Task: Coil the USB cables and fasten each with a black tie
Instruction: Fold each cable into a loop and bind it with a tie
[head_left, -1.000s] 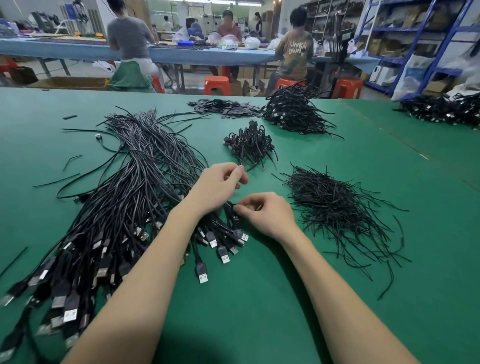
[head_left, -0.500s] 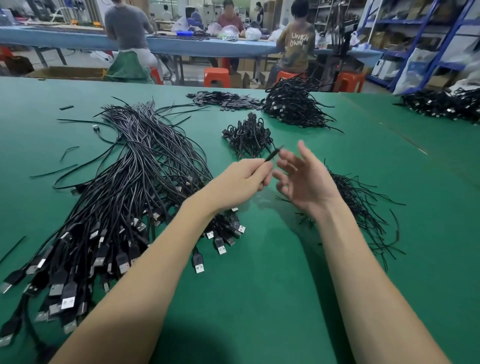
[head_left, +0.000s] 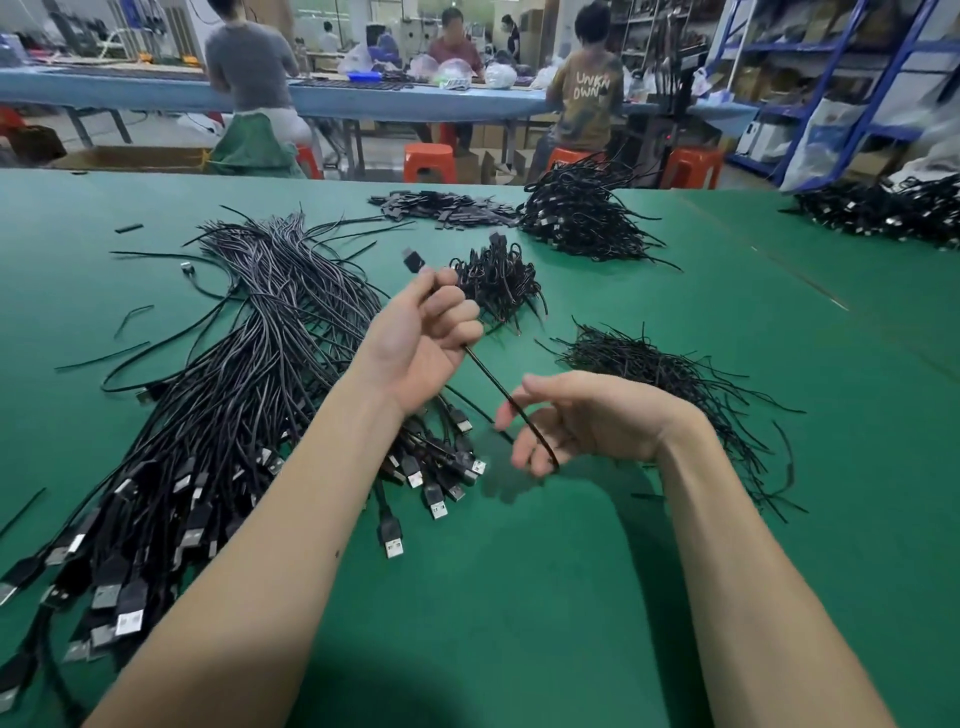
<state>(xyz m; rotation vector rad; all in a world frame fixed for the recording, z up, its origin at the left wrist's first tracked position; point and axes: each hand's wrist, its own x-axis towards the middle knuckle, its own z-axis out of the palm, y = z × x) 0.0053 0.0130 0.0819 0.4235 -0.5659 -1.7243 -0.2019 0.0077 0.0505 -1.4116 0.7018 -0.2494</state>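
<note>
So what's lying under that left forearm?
The left forearm crosses above the big pile of loose USB cables; plugs poke out on both sides of it. How many cables lie directly beneath it is hidden, as is the green table there.

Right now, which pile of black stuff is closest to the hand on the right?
The loose pile of black ties, right behind the right hand. The other piles lie farther off; only this one is thin, straight strands.
</note>
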